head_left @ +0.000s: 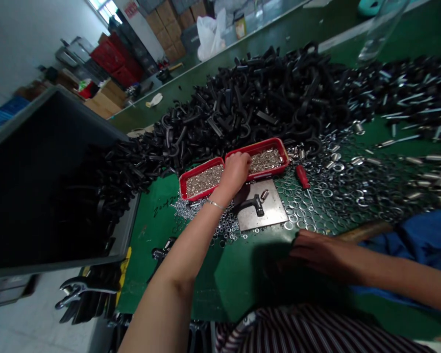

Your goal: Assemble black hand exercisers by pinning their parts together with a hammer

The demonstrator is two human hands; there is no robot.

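My left hand (238,167) reaches into the right red tray (283,156), fingers bent down among small metal pins; the fingertips are hidden. Close in front of it, a metal plate (274,212) carries a black clamp part (256,204) with a curved arm and a small spring (265,194). My right hand (310,247) rests low at the bench's near side, in shadow, its fingers curled in; what they hold, if anything, does not show. A wooden handle (367,230) runs behind that hand, and I cannot tell whether the two touch.
Black clamp parts (250,103) are heaped across the back. The left red tray (183,185) holds tiny metal pieces. Loose rings (297,201) surround a red screwdriver (302,176). A grey bin (59,269) stands left, a blue cloth (422,240) lies right.
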